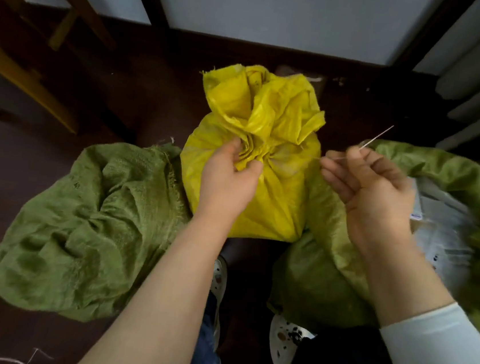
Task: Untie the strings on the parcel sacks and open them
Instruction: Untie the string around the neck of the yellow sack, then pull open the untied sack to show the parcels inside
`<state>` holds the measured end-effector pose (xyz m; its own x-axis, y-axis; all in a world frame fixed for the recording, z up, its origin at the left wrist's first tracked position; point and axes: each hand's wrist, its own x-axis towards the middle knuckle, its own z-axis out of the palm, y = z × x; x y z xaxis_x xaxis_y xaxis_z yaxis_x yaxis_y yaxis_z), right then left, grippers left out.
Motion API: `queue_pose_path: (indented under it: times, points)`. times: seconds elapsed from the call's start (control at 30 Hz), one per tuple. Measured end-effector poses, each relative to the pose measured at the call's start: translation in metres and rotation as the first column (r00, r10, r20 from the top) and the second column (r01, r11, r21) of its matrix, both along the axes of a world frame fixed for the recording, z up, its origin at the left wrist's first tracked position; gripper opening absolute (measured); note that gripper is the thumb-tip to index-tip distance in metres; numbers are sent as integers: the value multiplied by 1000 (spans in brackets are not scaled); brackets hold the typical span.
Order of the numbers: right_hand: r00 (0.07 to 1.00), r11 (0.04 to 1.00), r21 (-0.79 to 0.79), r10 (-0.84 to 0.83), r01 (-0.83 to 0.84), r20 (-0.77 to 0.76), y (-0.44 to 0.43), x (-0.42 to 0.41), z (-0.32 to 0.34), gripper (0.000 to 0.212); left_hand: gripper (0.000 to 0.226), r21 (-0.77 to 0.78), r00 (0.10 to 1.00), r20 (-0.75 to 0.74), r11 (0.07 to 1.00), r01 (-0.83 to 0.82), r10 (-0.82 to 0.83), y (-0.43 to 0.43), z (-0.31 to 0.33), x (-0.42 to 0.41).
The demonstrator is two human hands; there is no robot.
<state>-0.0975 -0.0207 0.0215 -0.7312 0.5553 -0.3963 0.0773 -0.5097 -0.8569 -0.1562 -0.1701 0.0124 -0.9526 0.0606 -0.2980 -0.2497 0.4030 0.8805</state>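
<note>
Untying the yellow sack point(271, 209), which stands on the floor point(41, 159), looks to be under way. The left hand point(228, 177), arm stretched forward, grips its gathered neck. The right hand point(372, 191), raised just beside it, pinches the thin string point(377, 136) taut. Next, likely: draw the string free, then spread the mouth.

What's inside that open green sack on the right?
Pale grey plastic-wrapped parcels show through the mouth of the green sack. How many lie deeper is hidden by the sack's cloth and the right hand.
</note>
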Motion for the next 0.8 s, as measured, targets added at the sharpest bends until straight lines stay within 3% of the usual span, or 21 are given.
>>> queue_pose_path:
  times: [0.23,0.37,0.5,0.67,0.8]
  points:
    - [993,1000,7,-2,3,-119,16,64,89,9,66,163,949,-126,937,309,-291,41,79,56]
    - [978,999,48,12,-2,-206,25,100,140,7,49,-65,841,-345,905,421,-416,62,126,79]
    - [961,997,43,-55,70,-271,39,128,181,20,16,-374,712,-477,852,366,-515,80,171,94]
    - [932,976,78,-169,203,-320,73,140,226,5,30,-321,752,-496,897,304,-433,105,225,107]
    - [888,959,-66,-281,276,-365,108,128,271,5,45,-282,729,-550,912,299,-409,144,268,98]
